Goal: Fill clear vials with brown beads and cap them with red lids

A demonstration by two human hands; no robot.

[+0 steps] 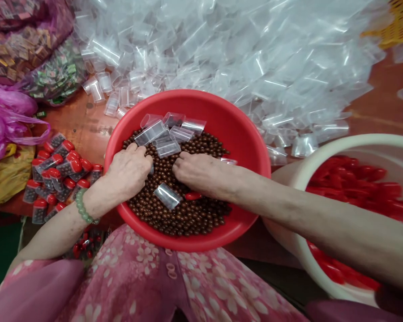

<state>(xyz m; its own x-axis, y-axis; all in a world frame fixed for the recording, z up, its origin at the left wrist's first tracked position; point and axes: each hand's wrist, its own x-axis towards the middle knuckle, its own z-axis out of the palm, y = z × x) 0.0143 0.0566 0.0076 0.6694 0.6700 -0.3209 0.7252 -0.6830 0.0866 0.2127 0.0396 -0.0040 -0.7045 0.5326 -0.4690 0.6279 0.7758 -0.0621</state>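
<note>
A red basin (255, 192) holds a heap of small glossy brown balls (174, 219). On the balls lie several clear plastic containers (167, 146), and another clear container (168, 196) rests nearer to me. My left hand (129, 172) is curled at the basin's left side, closed around a clear container whose edge barely shows by the fingers. With fingers bent down into the balls, my right hand (201, 173) is closed; whatever it grips is hidden. Just below that hand sits a red cap (193, 196).
A large pile of clear containers (221, 53) spreads behind the basin. Filled red-capped containers (57, 172) lie at left, near bags of small packets (58, 71) and a purple bag (10, 116). A white bucket (298, 179) of red caps stands at right, under my right forearm.
</note>
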